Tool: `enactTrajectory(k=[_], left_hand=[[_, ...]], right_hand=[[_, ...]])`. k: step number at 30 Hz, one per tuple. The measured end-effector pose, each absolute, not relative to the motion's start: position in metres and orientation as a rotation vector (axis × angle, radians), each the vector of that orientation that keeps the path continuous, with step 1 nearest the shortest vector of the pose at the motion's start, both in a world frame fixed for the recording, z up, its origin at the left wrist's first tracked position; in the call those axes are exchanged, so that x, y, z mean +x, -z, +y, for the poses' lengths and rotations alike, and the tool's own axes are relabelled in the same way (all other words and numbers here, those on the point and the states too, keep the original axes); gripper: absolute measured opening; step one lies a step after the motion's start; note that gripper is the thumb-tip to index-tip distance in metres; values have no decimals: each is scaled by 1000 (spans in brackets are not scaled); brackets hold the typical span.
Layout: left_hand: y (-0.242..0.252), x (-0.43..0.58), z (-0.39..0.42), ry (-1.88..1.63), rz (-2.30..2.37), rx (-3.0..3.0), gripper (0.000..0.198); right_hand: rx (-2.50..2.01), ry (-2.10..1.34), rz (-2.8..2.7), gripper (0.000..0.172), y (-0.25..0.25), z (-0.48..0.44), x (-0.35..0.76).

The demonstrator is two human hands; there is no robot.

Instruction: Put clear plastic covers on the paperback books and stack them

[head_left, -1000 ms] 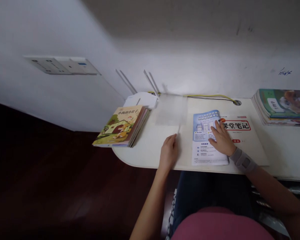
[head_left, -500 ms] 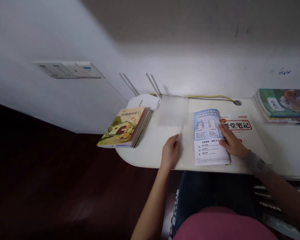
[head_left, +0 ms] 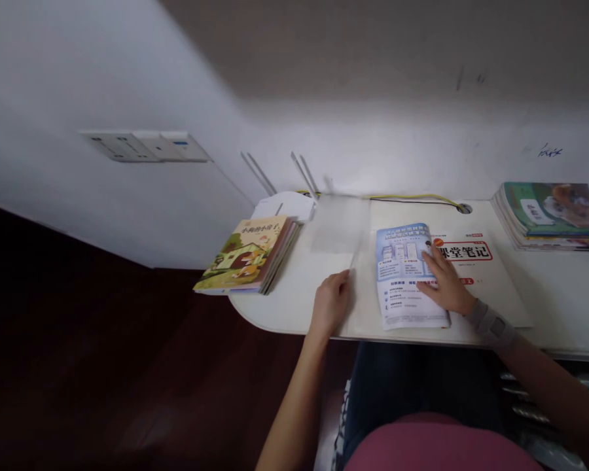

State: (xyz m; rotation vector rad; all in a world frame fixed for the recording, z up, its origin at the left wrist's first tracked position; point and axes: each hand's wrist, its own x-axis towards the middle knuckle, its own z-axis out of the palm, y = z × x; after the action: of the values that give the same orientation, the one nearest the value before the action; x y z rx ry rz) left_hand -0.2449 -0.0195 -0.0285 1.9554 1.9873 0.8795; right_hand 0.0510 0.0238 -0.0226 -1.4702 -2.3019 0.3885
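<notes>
A white book with large red characters [head_left: 476, 275] lies open at its cover on the white desk [head_left: 294, 288]. A blue and white leaflet [head_left: 405, 278] lies on its left half. My right hand [head_left: 444, 281] rests flat on the leaflet's right edge, fingers stretched out; a grey band wraps the wrist. My left hand [head_left: 330, 303] presses on the left edge of a pale clear sheet [head_left: 341, 226] that spreads from the book, fingers curled down on it.
A stack of picture books [head_left: 248, 255] overhangs the desk's left end. Behind it stands a white router [head_left: 287, 204] with antennas. Another book stack [head_left: 552, 216] sits far right. A yellow cable [head_left: 412, 196] runs along the wall. A wall socket panel [head_left: 144, 145] is at left.
My right hand slid right off the leaflet toward the red title, then came back left onto the leaflet's edge. My left hand has barely moved.
</notes>
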Motion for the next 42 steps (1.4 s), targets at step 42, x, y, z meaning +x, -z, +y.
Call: enactTrajectory(k=[42], left_hand=[[36,-254,-25,-1071,1947,1854,34]], right_hand=[[-1359,103,-2644,90,32,16,27]])
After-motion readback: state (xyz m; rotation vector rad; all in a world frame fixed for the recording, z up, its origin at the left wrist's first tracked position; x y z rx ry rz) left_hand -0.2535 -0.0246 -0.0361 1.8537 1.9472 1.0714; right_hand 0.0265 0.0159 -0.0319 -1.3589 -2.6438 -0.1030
